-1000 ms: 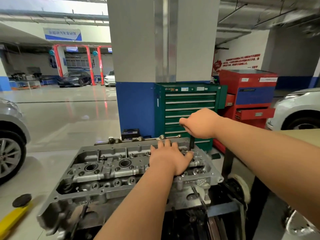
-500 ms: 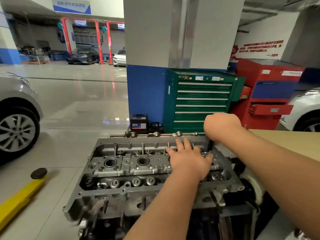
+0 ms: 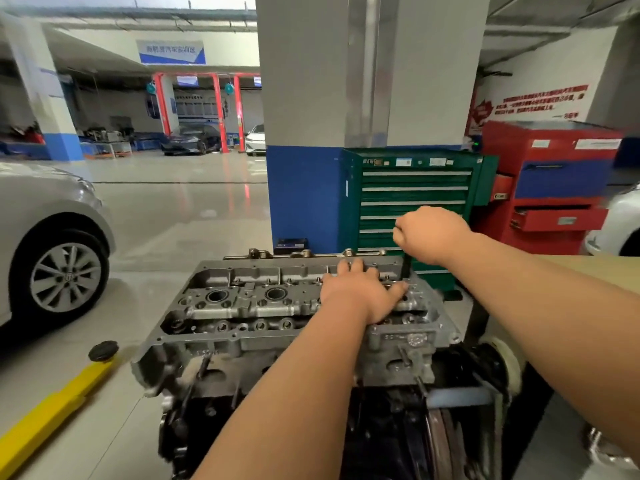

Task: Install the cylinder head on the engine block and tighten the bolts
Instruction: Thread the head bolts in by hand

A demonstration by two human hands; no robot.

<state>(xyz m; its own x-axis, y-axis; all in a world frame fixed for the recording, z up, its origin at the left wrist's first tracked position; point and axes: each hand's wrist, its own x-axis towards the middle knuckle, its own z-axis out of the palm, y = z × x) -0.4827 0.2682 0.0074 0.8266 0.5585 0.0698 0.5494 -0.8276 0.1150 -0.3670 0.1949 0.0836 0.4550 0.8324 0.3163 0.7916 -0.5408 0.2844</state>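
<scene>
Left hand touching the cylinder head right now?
Touching. Head view shows the left hand lying palm-down on the cylinder head, fingers straight across its top, no gap.

Green tool cabinet point(image 3: 412, 202) stands close behind the cylinder head point(image 3: 242, 306); open floor point(image 3: 180, 216) lies left

Behind the grip we log a green drawer cabinet point(image 3: 412, 188) against a grey-over-blue pillar point(image 3: 304, 98) | right of the grip: red cabinet point(image 3: 554, 181), white wall with red lettering point(image 3: 540, 98) | well left: glossy pale floor point(image 3: 173, 220), silver car point(image 3: 45, 209), yellow lift arm point(image 3: 52, 407) | far beyond, left: red posts point(image 3: 218, 109), dark car point(image 3: 190, 140).
</scene>
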